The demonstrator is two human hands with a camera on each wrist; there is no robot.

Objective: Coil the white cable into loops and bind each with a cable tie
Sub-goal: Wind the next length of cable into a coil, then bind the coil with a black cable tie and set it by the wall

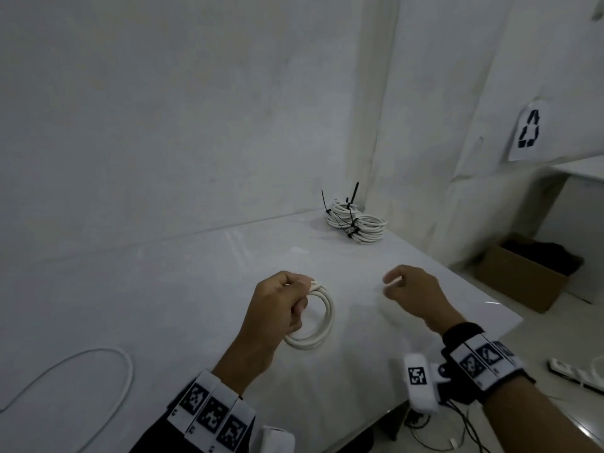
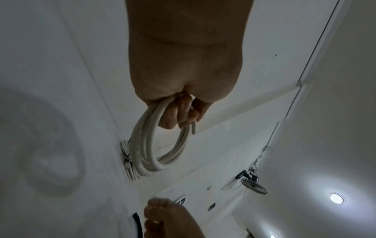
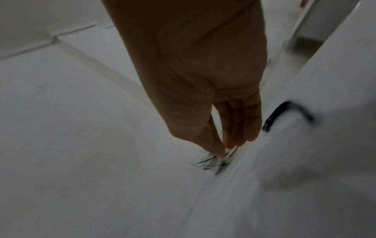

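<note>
Fingers (image 2: pixel 173 112) around coiled cable (image 2: pixel 146 153).

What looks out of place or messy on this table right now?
Little stands out. The bound coils at the far corner are heaped unevenly, black tie tails sticking up untrimmed. The coil gripped by the left hand has no tie. A loose cable trails off the table's near-left edge.

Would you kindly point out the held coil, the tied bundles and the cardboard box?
held coil (image 1: pixel 327 313), head view, right side of the loops.
tied bundles (image 1: pixel 367 228), head view, white loops.
cardboard box (image 1: pixel 519 279), head view, front wall.
</note>
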